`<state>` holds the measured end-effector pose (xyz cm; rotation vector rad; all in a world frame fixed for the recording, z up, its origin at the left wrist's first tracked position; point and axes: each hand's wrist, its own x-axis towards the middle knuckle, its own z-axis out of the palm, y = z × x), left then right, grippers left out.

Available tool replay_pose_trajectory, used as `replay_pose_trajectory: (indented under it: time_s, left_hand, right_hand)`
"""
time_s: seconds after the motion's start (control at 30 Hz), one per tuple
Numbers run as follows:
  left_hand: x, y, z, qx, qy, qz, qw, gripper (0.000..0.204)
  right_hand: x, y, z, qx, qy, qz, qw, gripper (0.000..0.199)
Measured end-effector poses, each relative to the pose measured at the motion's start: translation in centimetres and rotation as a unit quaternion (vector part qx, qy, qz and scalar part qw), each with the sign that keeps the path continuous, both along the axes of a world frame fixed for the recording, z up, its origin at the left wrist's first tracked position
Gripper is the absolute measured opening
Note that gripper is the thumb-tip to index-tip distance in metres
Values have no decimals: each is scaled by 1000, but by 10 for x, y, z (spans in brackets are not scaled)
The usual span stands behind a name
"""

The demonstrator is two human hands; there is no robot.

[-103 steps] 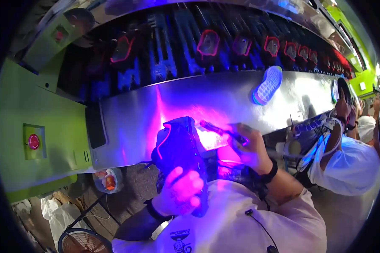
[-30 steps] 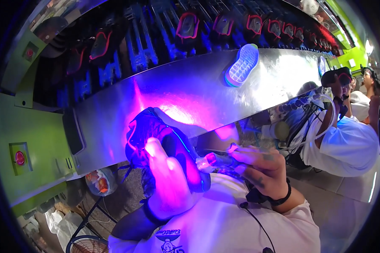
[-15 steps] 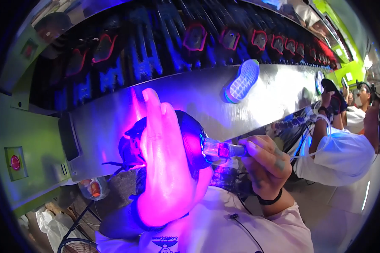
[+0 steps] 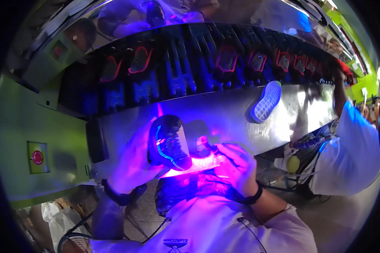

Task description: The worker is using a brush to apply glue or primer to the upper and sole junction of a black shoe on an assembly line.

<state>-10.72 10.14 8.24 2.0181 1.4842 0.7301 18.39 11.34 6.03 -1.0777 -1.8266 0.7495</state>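
Step in hand, by the look: checking/touching up a dark shoe (image 4: 169, 143) w/ glowing sole edge under violet light, centre of frame, in front of the steel conveyor wall (image 4: 223, 116). Left hand (image 4: 133, 162) wraps the shoe's left side from behind, fingers curled round heel/upper, holding it up. Right hand (image 4: 236, 166), centre-right, fingers pinched narrow on a small pen-like tool (image 4: 207, 145), tip near the sole. Next prob needs steady grip + fine tool aim. White sole (image 4: 266, 101) lies upper right.

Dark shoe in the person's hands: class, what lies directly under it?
Under the dark shoe shows its glowing pale sole, gripped by the right hand. The left hand covers its far side.
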Motion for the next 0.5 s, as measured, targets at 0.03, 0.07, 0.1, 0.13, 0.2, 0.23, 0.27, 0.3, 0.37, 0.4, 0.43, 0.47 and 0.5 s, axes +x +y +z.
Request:
replay_pose_trajectory:
  time_s: [0.03,0.07,0.1,0.13,0.2,0.23,0.27,0.3,0.37,0.4,0.43,0.47,0.5]
  left_hand:
    - [-4,-9,-11,-2,-25,5,1000,116]
    - [-7,-20,-14,-4,-51,9,999,117]
    - [6,-32,-4,87,26,19,996,120]
    - [15,-42,-6,54,-59,9,997,123]
    - [32,-54,-3,20,-145,-3,989,126]
    - [41,-59,6,-19,-188,-30,981,126]
    - [46,-64,12,-58,-231,-55,970,126]
    - [46,-69,12,-58,-235,-58,968,126]
    - [45,-78,9,-17,-158,-82,984,127]
    - [44,-87,6,-19,-116,-65,991,128]
    - [42,-89,7,-21,-120,-63,991,128]
    - [41,-89,9,-26,-126,-66,990,129]
    - [39,-87,10,-31,-130,-70,988,129]
  right_hand:
    - [-1,-1,8,-48,52,-1,997,33]
    - [-1,-3,17,-95,104,-2,990,34]
    - [3,-3,29,-97,107,-11,990,34]
    - [8,1,44,-74,86,37,993,34]
    - [17,5,61,-37,56,107,992,34]
    - [17,5,69,-38,52,103,993,34]
    - [14,4,77,-52,57,92,993,34]
    - [12,3,81,-65,60,79,993,34]
    - [12,5,80,-59,65,72,994,36]
    - [12,3,82,-70,59,69,993,32]
    - [13,1,84,-82,54,66,993,28]
    - [15,-1,81,-85,51,68,993,28]
    - [17,-2,75,-83,54,81,992,31]
